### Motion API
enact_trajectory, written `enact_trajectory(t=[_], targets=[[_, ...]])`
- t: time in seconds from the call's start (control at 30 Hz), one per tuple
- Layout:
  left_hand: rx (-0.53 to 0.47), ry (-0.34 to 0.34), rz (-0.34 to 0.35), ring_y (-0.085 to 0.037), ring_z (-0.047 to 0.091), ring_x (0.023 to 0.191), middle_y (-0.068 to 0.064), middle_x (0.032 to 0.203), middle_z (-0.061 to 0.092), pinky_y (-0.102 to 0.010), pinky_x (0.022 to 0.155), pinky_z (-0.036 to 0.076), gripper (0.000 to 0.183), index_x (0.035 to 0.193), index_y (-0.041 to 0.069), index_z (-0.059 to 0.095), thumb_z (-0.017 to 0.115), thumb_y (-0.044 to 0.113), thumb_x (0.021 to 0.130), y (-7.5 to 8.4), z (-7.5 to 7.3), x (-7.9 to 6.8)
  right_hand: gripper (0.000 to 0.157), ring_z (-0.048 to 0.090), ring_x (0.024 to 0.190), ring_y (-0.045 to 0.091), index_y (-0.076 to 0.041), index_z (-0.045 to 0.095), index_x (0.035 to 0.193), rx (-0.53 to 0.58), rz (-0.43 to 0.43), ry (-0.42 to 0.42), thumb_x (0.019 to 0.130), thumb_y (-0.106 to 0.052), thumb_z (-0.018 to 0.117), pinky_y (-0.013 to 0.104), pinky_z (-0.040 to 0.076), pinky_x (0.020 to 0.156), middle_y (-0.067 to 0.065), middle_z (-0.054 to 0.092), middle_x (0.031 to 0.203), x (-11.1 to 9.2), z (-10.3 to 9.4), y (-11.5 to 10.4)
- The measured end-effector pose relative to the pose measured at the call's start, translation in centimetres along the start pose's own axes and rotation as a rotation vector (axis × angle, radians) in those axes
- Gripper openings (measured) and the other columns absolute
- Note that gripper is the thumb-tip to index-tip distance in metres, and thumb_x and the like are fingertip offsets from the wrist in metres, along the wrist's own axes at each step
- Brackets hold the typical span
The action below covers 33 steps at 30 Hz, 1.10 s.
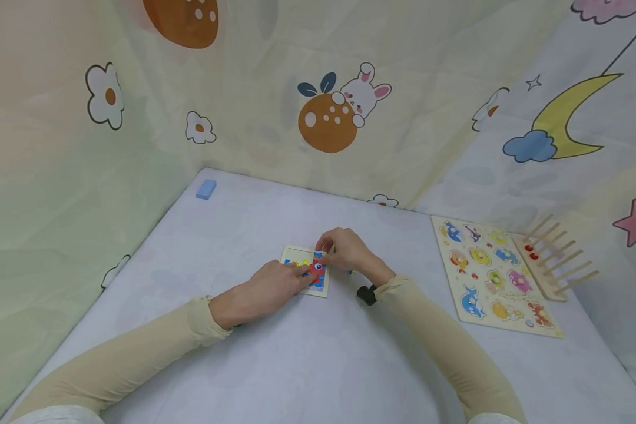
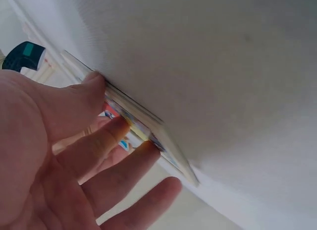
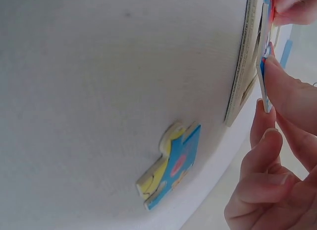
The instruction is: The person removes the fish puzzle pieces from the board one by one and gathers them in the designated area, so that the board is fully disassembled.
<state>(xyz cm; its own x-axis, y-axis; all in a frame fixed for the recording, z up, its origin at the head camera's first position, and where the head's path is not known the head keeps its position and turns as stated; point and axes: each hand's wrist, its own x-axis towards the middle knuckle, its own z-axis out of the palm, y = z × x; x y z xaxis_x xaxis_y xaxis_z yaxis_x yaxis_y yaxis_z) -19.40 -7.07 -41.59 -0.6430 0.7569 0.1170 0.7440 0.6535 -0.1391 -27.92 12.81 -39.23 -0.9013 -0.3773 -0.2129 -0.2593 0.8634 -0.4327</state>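
A small wooden jigsaw tray (image 1: 315, 294) lies on the white table, with blue, yellow and red picture pieces in it. Fingertips of my left hand (image 1: 270, 288) rest on these pieces. In the left wrist view, the thumb (image 2: 94, 84) touches the tray's edge and the other fingers are nearly straight. My right hand (image 1: 348, 250) pinches a thin puzzle piece (image 3: 264, 84) between thumb and fingers, tilted over the tray's far right part. Another puzzle piece (image 3: 176, 165), blue and yellow, lies loose on the table beside the tray, mostly hidden by the right wrist in the head view.
To the right lies a wooden animal peg puzzle board (image 1: 456, 294). Beside it is a wooden rack (image 1: 551, 282) with several upright dowels and red beads. A blue block (image 1: 206, 189) sits at the far left corner. Patterned cloth walls (image 1: 244, 70) border the table.
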Motion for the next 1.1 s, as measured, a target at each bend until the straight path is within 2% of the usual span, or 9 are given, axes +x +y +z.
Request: enact_trajectory(t=[0.13, 0.47, 0.83, 0.97, 1.1], targets=[[0.037, -0.037, -0.015, -0.021, 0.07, 0.107, -0.001, 0.136, 0.068, -0.034, 0.06, 0.054, 0.051, 0.138, 0.021, 0.065, 0.077, 0.012, 0.09, 0.2, -0.2, 0.0, 0.02, 0.06, 0.08, 0.018, -0.015, 0.076, 0.104, 0.005, -0.02, 0.004, 0.088, -0.024, 0.082, 0.025, 0.049, 0.069, 0.003, 0.072, 0.101, 0.0, 0.0, 0.1], [0.109, 0.017, 0.009, -0.017, 0.069, 0.099, 0.002, 0.128, 0.072, -0.03, 0.054, 0.053, 0.048, 0.133, 0.023, 0.069, 0.078, 0.01, 0.087, 0.2, -0.4, -0.1, 0.011, 0.059, 0.077, 0.017, -0.012, 0.075, 0.098, 0.103, -0.101, 0.023, 0.09, -0.018, 0.079, 0.023, 0.049, 0.066, 0.002, 0.071, 0.092, -0.4, -0.9, 0.5], [0.025, -0.009, -0.005, -0.018, 0.069, 0.108, 0.001, 0.131, 0.071, -0.035, 0.062, 0.057, 0.047, 0.132, 0.02, 0.069, 0.076, 0.007, 0.088, 0.2, -0.3, -0.1, 0.011, 0.059, 0.086, 0.018, -0.012, 0.077, 0.104, 0.163, -0.077, 0.016, 0.095, -0.017, 0.074, 0.024, 0.05, 0.074, 0.003, 0.073, 0.099, -0.9, -1.1, 1.7], [0.01, -0.035, -0.012, -0.019, 0.068, 0.117, -0.001, 0.136, 0.069, -0.036, 0.066, 0.058, 0.048, 0.135, 0.02, 0.068, 0.074, 0.006, 0.09, 0.2, -0.3, 0.0, 0.012, 0.058, 0.088, 0.02, -0.013, 0.077, 0.106, 0.207, -0.074, 0.025, 0.096, -0.018, 0.073, 0.026, 0.049, 0.076, 0.004, 0.072, 0.101, -1.3, -1.5, 2.7], [0.002, -0.045, -0.016, -0.021, 0.068, 0.12, -0.002, 0.138, 0.068, -0.037, 0.068, 0.059, 0.048, 0.137, 0.019, 0.067, 0.074, 0.007, 0.091, 0.1, -0.3, 0.1, 0.012, 0.057, 0.089, 0.021, -0.015, 0.077, 0.107, 0.257, -0.028, 0.036, 0.097, -0.019, 0.072, 0.027, 0.049, 0.075, 0.004, 0.07, 0.102, -1.9, -2.2, 4.0]])
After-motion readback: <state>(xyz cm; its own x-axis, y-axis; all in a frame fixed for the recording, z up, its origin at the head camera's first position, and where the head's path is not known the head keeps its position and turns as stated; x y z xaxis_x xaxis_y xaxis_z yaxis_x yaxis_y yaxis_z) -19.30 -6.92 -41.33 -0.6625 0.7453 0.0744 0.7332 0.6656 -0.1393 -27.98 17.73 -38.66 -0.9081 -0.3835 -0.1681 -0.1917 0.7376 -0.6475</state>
